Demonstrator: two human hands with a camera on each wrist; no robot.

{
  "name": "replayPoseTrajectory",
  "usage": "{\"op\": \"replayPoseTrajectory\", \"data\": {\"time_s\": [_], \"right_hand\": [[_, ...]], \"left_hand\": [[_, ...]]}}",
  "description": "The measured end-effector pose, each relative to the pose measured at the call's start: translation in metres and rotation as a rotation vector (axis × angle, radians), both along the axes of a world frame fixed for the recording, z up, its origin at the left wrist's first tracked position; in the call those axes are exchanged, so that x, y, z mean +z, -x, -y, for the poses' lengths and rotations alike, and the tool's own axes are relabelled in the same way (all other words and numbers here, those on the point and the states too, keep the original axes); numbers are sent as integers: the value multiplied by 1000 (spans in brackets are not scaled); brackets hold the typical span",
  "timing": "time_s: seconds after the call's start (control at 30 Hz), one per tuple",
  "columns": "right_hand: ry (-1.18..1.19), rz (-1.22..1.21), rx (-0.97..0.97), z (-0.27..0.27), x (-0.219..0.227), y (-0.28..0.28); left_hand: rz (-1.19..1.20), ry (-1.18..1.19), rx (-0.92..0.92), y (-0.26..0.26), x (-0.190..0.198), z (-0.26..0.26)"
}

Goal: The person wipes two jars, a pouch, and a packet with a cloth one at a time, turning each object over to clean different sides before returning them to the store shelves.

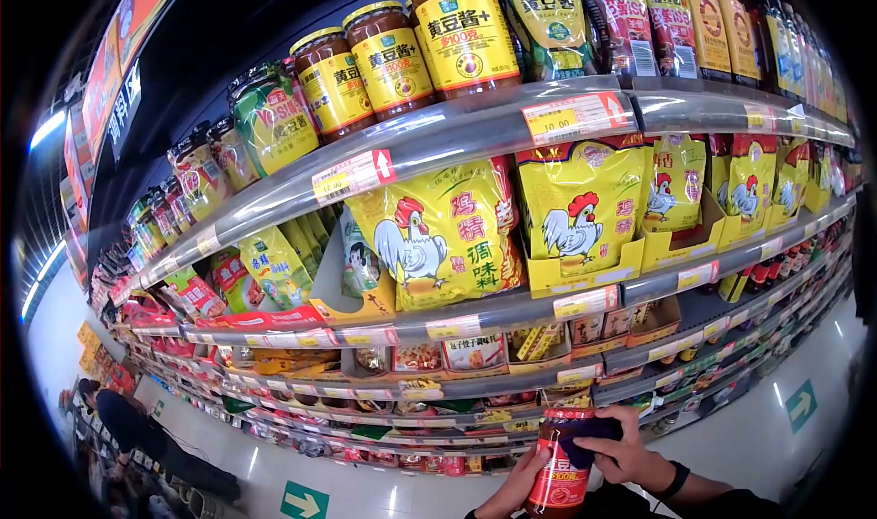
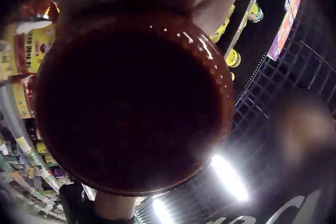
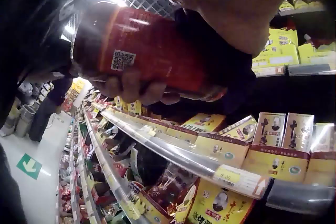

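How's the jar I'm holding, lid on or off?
On: the red lid covers the top of the jar, with dark cloth beside it.

A dark cloth [image 1: 598, 430] hides part of the jar [image 1: 555, 469]; lettering on bottles [image 1: 802, 53] toward the upper shelf's [image 1: 676, 108] right end is too small to read.

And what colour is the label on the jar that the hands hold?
The label is mostly red; the head view shows it best.

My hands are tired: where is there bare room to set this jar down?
Bare floor shows around the green arrow beyond the right hand and around another left of the left hand. The upper shelf of jars and the bags below look crowded.
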State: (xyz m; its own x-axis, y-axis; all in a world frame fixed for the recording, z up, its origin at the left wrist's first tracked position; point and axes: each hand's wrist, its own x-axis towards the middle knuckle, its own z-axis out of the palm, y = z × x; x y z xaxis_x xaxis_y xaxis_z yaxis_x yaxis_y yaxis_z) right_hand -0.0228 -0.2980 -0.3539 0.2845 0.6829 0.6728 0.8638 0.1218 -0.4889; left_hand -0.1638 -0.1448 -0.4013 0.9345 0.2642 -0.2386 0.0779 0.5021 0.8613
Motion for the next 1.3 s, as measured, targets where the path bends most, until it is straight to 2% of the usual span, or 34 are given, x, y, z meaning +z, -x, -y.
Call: {"op": "replayPoseTrajectory", "data": {"time_s": [0.13, 0.23, 0.3, 0.33, 0.4, 0.47, 0.5, 0.53, 0.57, 0.6, 0.67, 0.7, 0.73, 0.83, 0.93, 1.1, 1.17, 1.23, 1.27, 1.3], "right_hand": [[9, -112, 5, 1, -16, 5], [21, -89, 28, 5, -32, 10], [61, -48, 97, 11, -36, 19], [47, 6, 136, 11, -37, 23], [-51, 147, 183, 1, -18, 29], [4, 137, 159, -3, -21, 21], [30, 133, 146, -4, -21, 16], [129, 64, 134, -3, -16, 9], [89, 47, 94, -7, -15, 4], [88, 23, 55, -9, -20, -1], [100, -36, 3, -12, -24, -6], [84, -53, 17, -12, -30, -5], [67, -69, 30, -12, -39, -4], [95, 32, 137, -11, -31, 9], [105, 55, 256, -18, -36, 10], [76, -74, 68, -36, -22, -9], [125, -59, -42, -35, -32, -17], [107, -53, -82, -33, -30, -17], [100, -55, -101, -31, -30, -15], [87, -89, -100, -27, -35, -14]], "left_hand": [[19, 128, -37, 1, 0, -1], [40, 280, -59, 1, -11, -4], [88, 338, -103, 2, -5, -8], [71, 349, -53, -1, 0, -6], [101, 254, -62, -4, -9, -8], [141, 143, -59, -7, 6, -6], [73, 126, -29, -6, 0, -7], [-45, 240, -24, -6, -22, -11], [-165, 354, -19, -8, -49, -17], [-127, 361, -66, -9, -44, -22], [17, 208, -58, -9, -31, -20], [88, 131, -54, -8, -10, -16], [78, 151, -5, -6, 5, -13], [25, 203, -62, -6, 4, -27], [-56, 160, -5, -8, -14, -32], [-66, 215, -97, -19, -36, -43], [-94, 222, -57, -23, -41, -41], [-99, 285, -106, -29, -45, -43], [-87, 340, -124, -29, -45, -42], [-78, 398, -140, -30, -24, -38]]}}
